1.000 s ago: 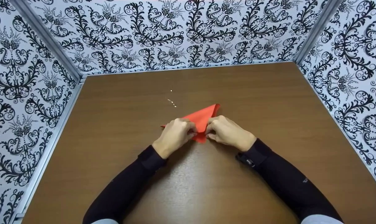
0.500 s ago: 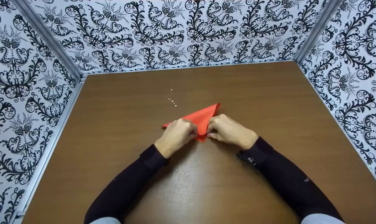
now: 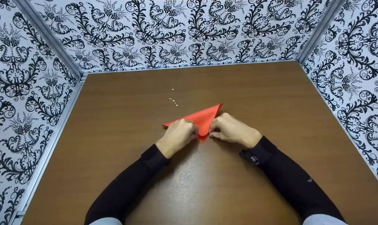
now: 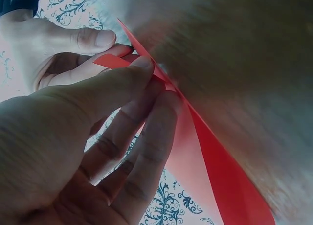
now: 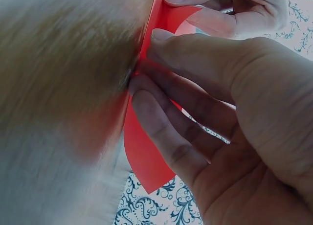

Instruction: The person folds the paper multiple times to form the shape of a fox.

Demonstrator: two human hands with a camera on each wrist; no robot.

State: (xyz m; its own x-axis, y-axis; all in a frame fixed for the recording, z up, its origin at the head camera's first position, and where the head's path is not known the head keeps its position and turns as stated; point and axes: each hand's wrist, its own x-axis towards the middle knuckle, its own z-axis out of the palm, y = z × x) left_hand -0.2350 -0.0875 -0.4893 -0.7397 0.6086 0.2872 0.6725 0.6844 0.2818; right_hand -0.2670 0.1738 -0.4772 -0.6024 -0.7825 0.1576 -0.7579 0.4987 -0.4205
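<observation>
A sheet of red paper point(image 3: 203, 118), folded into a roughly triangular shape, lies on the table between both hands. My left hand point(image 3: 178, 134) pinches its near left side, thumb on top and fingers beneath, as the left wrist view shows. On the near right side my right hand point(image 5: 220, 102) pinches the paper's edge between thumb and fingers. Between the fingertips the paper's near part bends over, and a small red tip point(image 3: 203, 138) sticks out below that bend. One long corner points left, another points away to the upper right. The hands cover parts of both near edges.
The brown wooden table point(image 3: 264, 90) is bounded by patterned black-and-white walls point(image 3: 164, 34) with grey metal corner posts. Several small white specks point(image 3: 174, 101) show on the table beyond the paper. A dark strap point(image 3: 250, 157) sits at the right wrist.
The near part of the paper has come down slightly towards me, so less of the red tip shows. My right hand has shifted a little to the right and away; both hands keep their pinch.
</observation>
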